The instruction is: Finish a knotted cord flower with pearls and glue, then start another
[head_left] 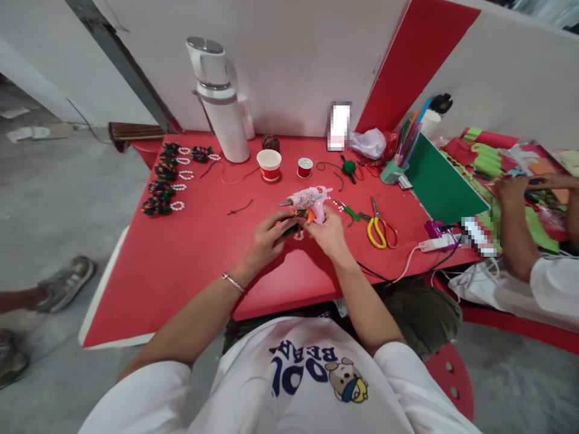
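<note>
My right hand [330, 234] grips a pink glue gun [308, 198] by its handle, with the nozzle pointing left. Close beside it, my left hand [266, 242] pinches a small dark green yarn piece [290, 230], mostly hidden by the fingers. A loop of clear beads [299, 234] hangs under that piece. The right fingertips meet the left ones just below the gun, and I cannot tell whether they touch the yarn too. Right of the hands lie a green-handled tool [350, 211], loose white beads and yellow-handled scissors [376, 232].
Several dark yarn pieces with bead loops [159, 188] line the table's left side. Behind my hands stand a paper cup [269, 164], a red thread spool [304, 167] and a tall white flask [224, 114]. At right are a pen holder [392, 171], power cords and a co-worker's hands [511, 188].
</note>
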Motion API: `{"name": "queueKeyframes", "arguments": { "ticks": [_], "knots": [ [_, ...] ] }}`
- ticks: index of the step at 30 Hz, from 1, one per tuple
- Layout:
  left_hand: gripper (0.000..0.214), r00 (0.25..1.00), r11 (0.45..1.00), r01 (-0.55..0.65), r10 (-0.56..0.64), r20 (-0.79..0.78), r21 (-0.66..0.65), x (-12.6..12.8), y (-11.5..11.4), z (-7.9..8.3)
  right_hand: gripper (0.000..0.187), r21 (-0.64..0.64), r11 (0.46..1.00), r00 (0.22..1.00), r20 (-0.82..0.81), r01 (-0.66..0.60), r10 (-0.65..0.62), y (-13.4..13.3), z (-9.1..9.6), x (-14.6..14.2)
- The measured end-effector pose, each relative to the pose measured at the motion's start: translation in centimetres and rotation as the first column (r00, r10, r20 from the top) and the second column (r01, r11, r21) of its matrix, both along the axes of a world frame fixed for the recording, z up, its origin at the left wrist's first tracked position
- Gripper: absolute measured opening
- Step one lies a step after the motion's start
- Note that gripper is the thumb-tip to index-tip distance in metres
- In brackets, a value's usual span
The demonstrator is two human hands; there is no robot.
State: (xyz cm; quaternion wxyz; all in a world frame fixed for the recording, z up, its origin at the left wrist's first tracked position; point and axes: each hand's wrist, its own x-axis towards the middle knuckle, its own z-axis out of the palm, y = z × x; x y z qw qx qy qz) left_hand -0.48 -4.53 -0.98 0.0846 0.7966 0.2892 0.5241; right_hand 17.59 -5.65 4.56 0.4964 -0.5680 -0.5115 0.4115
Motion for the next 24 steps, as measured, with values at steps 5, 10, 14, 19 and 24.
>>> {"name": "queueKeyframes", "arguments": {
  "ticks": [5, 10, 14, 19, 24],
  "knots": [
    [0.039, 1.0, 0.997, 0.018, -0.019, 0.016, 0.076, 0.0, 0.1, -0.1, 0.036, -0.049, 0.998, 0.994, -0.103, -0.03, 0.025, 0.1, 0.1, -0.4],
    [0.039, 0.999, 0.996, -0.005, 0.001, 0.044, 0.089, 0.2, 0.2, -0.2, 0.034, -0.057, 0.997, 0.98, -0.194, -0.048, 0.037, 0.0, 0.3, -0.3],
    [0.038, 0.998, 0.997, -0.027, 0.022, 0.056, 0.079, 0.2, 0.1, 0.0, 0.032, -0.023, 0.999, 0.987, -0.152, -0.048, 0.044, -0.4, 0.4, 0.2],
    [0.037, 0.998, 0.996, -0.04, 0.037, 0.042, 0.08, 0.2, 0.2, -0.1, 0.034, 0.018, 0.997, 0.997, -0.014, -0.08, 0.08, -0.9, 0.8, 0.4],
    [0.03, 0.997, 0.998, -0.04, 0.036, 0.068, 0.05, 0.1, 0.3, -0.5, 0.033, 0.005, 0.998, 0.996, 0.067, -0.067, 0.066, -0.8, 1.0, 0.3]
  ]
}}
